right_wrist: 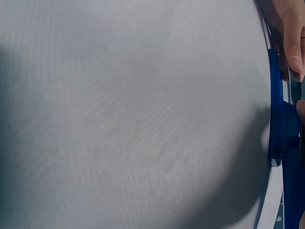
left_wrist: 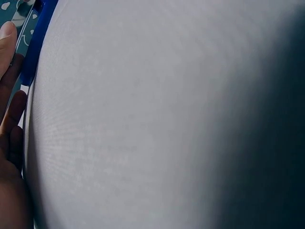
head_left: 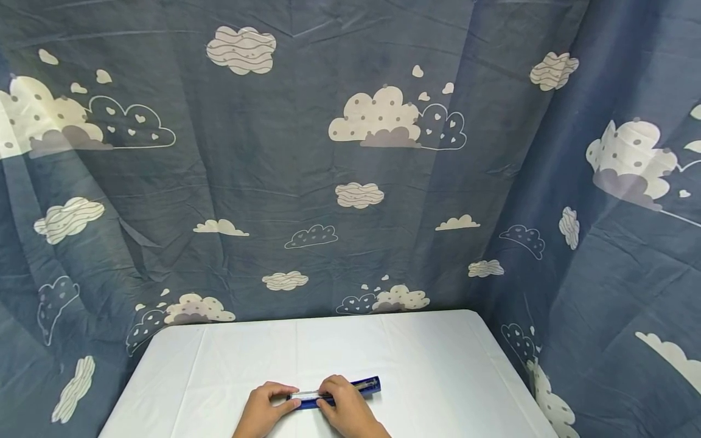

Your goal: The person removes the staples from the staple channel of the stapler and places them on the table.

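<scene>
A long blue stapler [head_left: 372,385], opened out almost flat, is near the front of the white table, with its silvery metal channel facing up. My left hand [head_left: 263,410] pinches its left end between thumb and fingers. Around its middle, the thumb and fingers of my right hand [head_left: 349,409] grip it and cover part of the channel. In the left wrist view, the blue edge of the stapler [left_wrist: 39,43] shows beside my left hand [left_wrist: 10,143]. The right wrist view catches the stapler [right_wrist: 276,109] at its right edge, with the left hand's fingers [right_wrist: 291,43] above.
The table [head_left: 219,359] has a white cover with faint creases and rounded back corners. Dark blue curtains [head_left: 263,152] printed with clouds hang behind it and on both sides.
</scene>
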The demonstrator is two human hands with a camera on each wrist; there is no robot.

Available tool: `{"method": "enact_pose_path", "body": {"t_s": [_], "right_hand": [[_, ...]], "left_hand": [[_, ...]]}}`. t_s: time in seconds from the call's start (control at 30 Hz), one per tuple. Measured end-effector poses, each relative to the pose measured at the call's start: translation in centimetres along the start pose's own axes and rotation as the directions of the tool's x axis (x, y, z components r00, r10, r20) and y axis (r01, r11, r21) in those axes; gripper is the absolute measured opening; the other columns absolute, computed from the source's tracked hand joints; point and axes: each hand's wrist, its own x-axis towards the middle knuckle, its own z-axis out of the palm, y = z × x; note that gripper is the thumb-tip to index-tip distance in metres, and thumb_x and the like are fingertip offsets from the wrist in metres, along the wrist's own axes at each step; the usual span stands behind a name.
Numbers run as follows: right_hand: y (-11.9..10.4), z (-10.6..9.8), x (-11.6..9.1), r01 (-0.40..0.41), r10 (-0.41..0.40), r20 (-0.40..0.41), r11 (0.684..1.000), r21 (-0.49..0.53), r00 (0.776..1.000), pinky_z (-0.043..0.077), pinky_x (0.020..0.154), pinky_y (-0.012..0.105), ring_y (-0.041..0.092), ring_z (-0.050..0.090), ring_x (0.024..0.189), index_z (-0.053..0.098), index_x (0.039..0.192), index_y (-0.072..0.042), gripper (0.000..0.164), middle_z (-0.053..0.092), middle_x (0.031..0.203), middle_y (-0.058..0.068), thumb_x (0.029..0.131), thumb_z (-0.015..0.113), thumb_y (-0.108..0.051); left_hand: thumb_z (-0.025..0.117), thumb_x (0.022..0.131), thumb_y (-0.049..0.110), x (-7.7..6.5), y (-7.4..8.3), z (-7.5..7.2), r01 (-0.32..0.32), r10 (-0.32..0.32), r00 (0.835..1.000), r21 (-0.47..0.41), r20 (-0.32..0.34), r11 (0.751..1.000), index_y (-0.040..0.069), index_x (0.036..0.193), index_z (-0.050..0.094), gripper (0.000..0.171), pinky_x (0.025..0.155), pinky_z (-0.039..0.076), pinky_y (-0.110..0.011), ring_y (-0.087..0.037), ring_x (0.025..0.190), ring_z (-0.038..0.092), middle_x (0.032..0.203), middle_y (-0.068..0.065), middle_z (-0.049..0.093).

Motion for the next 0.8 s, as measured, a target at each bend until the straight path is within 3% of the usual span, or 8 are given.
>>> {"method": "enact_pose_path", "body": {"t_s": [0.27, 0.8], "right_hand": [[-0.26, 0.08, -0.14, -0.002, -0.001, -0.037, 0.997, -0.075, 0.999, 0.057, 0.089, 0.026, 0.009, 0.066, 0.1, 0.076, 0.095, -0.013, 0.011, 0.069, 0.106, -0.004, 0.088, 0.082, -0.02], [-0.52, 0.91, -0.19, -0.07, 0.064, -0.113, 0.996, -0.054, 0.992, 0.057, 0.087, 0.03, 0.011, 0.065, 0.1, 0.077, 0.088, -0.013, 0.012, 0.068, 0.107, -0.005, 0.083, 0.086, -0.018]], "left_hand": [[0.083, 0.081, 0.052, -0.06, 0.04, 0.04, -0.005, 0.005, 1.0, 0.011, 0.001, 1.0, 0.035, 0.101, 0.081, 0.026, 0.092, 0.054, -0.031, -0.004, 0.098, 0.067, 0.097, 0.02, 0.074], [0.084, 0.081, 0.051, -0.05, -0.07, 0.23, -0.029, 0.029, 0.999, 0.011, -0.021, 1.0, 0.033, 0.099, 0.081, 0.026, 0.091, 0.054, -0.03, -0.002, 0.097, 0.067, 0.096, 0.02, 0.074]]}}
